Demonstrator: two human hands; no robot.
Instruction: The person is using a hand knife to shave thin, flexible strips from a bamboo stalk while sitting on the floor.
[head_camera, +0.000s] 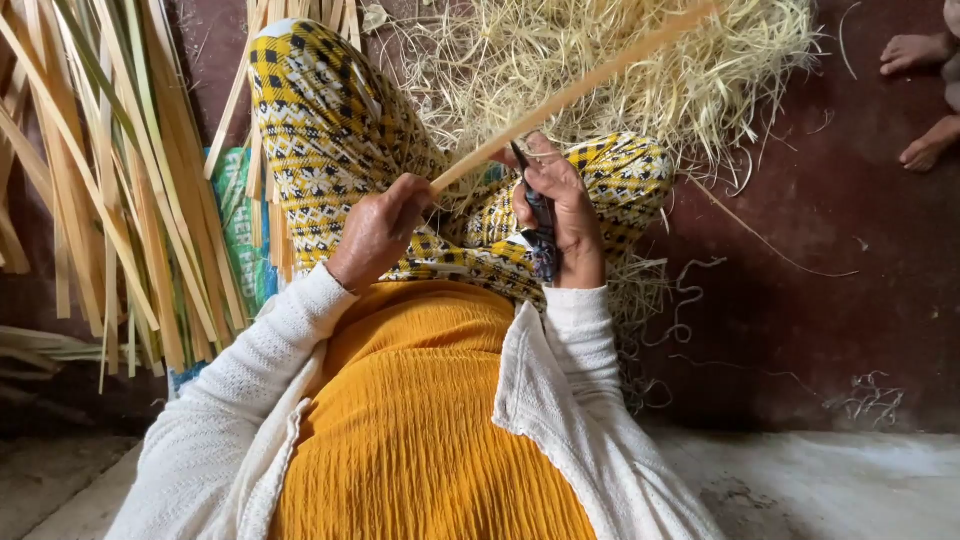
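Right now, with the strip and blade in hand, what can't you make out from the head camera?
- Long pale bamboo strip: far end cut off by the top edge.
- Dark-handled knife: mostly hidden inside the right hand; where the blade meets the strip is unclear.
- Left hand: fingertips curl under the strip, grip hidden.
- Bare feet, top right: another person, cut off by the edge.
- Bundle of flat bamboo slats: ends run off-frame.

Head camera, steeply downward, close over lap (440, 250)
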